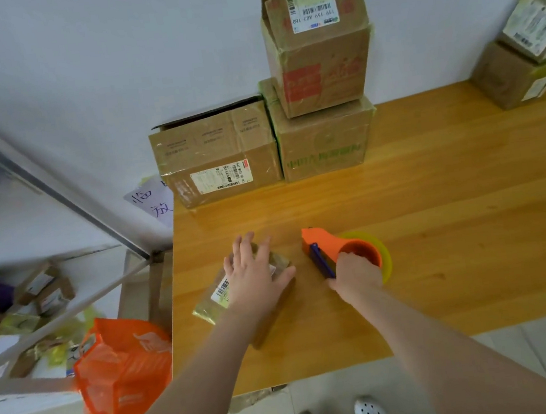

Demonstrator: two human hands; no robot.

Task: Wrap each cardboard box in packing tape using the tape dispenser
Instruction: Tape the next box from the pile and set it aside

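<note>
Left hand, fingers spread, pins the box; right hand grips the dispenser. We judge the box light, stiff, prone to sliding: hold its top.

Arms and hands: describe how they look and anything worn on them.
The left hand and right hand are bare: no gloves, no ring that shows. The left forearm and right forearm are uncovered to the frame's edge: no sleeve, watch or bracelet.

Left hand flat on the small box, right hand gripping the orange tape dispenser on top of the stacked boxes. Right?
Not quite. The head view shows the right hand gripping the orange tape dispenser on the table, just right of the small box, not on the stacked boxes. The left hand is flat on the small box.
</note>
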